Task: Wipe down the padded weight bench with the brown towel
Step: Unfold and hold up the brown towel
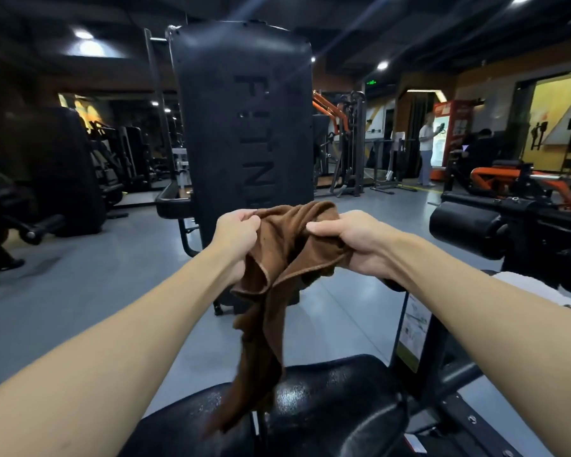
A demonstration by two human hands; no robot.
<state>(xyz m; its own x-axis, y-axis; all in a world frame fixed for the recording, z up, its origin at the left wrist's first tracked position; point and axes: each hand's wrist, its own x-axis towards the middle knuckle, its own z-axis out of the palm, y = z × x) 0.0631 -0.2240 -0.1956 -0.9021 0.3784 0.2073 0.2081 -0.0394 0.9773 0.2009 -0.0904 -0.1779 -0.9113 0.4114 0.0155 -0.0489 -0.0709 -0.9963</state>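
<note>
Both my arms reach forward at chest height. My left hand [236,230] pinches one upper edge of the brown towel [274,291], and my right hand [350,242] grips the other side. The towel hangs bunched between them, its tail dangling down over the black padded bench [330,400] at the bottom of the view. The bench pad is glossy with small wet specks. The towel's lower tip hangs in front of the pad; contact cannot be told.
A tall black machine shroud [244,120] stands straight ahead. A black roller pad [465,225] and machine frame sit at right, with a white cloth [538,288] beside it. Grey floor [112,275] lies to the left. A person [426,150] stands far back right.
</note>
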